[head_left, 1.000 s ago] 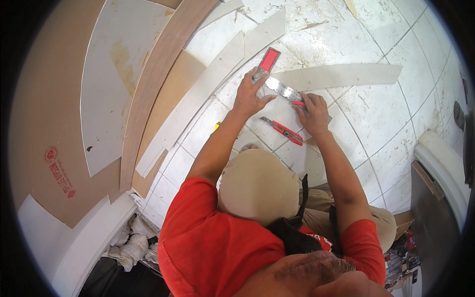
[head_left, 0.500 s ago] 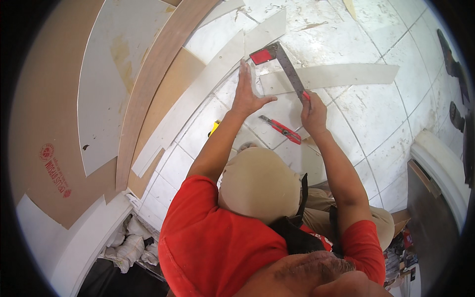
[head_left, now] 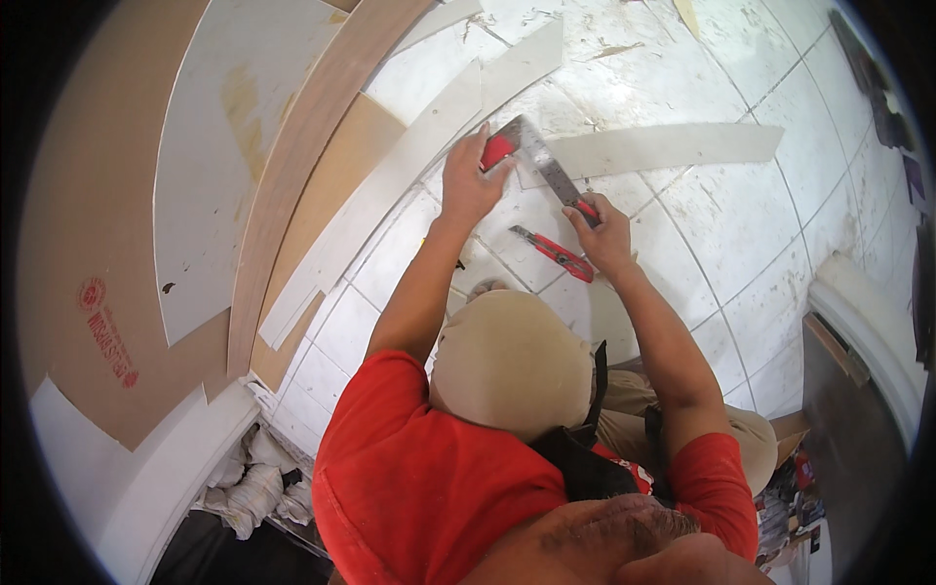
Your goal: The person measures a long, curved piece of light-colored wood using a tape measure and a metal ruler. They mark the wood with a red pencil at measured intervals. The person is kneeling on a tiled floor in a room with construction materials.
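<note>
A carpenter's square [head_left: 552, 168] with a metal blade and red-and-black ends is held up between my two hands. My left hand [head_left: 470, 181] closes round the red part at its left end, thumb on the near side. My right hand [head_left: 606, 236] grips the lower right end of the blade, where a bit of red shows. On the tiles just below the square lies a red utility knife [head_left: 554, 255], its tip toward the upper left. A thin pale strip of board [head_left: 673, 150] lies beyond the square, to the right.
Long pale strips [head_left: 385, 190] lie left of my hands, beside a brown wooden plank [head_left: 292, 156] and large gypsum sheets [head_left: 107, 244]. White floor tiles [head_left: 682, 244] carry dirt and scraps. Bags [head_left: 255, 497] sit at lower left. A dark panel [head_left: 846, 409] stands at right.
My left hand has gone from open beside the square to gripping its red end. The square and my right hand have shifted slightly left and nearer.
</note>
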`<state>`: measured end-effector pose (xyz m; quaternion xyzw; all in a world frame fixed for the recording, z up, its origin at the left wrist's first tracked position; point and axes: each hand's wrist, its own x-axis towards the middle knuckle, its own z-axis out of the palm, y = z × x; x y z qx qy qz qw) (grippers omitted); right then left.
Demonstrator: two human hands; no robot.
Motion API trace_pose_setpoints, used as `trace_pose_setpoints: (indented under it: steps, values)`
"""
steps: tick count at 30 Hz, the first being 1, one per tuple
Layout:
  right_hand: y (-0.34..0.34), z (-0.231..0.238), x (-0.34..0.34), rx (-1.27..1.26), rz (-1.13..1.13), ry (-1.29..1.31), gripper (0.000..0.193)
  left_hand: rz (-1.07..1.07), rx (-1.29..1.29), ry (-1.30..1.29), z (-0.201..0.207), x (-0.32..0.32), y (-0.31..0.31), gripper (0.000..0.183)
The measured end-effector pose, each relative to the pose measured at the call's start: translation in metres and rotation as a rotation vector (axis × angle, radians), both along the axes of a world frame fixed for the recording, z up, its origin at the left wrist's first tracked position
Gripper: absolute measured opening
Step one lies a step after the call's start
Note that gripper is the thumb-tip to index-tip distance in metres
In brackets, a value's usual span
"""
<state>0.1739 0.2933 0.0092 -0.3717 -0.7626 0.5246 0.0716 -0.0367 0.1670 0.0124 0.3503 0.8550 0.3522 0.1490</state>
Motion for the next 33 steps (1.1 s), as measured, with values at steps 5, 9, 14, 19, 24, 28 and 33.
trace_pose_setpoints:
  steps: [5,9,14,19,24,28,33]
  values:
    - [0.026,0.017,-0.005,0.055,0.161,-0.029,0.02,-0.129,0.162,0.123,0.024,-0.012,0.002,0.043]
    - [0.049,0.038,-0.015,-0.11,0.165,0.028,0.021,-0.064,0.235,0.117,0.021,-0.006,0.007,0.069]
    - [0.071,0.044,-0.02,-0.173,-0.271,0.153,0.026,-0.144,0.022,0.241,0.003,0.029,0.038,0.104]
    - [0.09,0.045,-0.006,0.047,-0.518,0.17,0.025,-0.428,-0.53,0.053,0.024,0.042,0.07,0.108]
    - [0.102,0.043,0.004,0.176,-0.716,0.273,0.029,-0.504,-0.494,-0.301,0.008,0.04,0.071,0.061]
    - [0.113,0.065,0.002,0.26,-0.864,0.411,0.033,-0.422,-0.299,-0.5,0.014,0.057,0.055,0.039]
    - [0.132,0.119,-0.004,0.472,-0.982,0.441,0.034,-0.286,-0.101,-0.764,0.061,0.075,0.026,0.035]
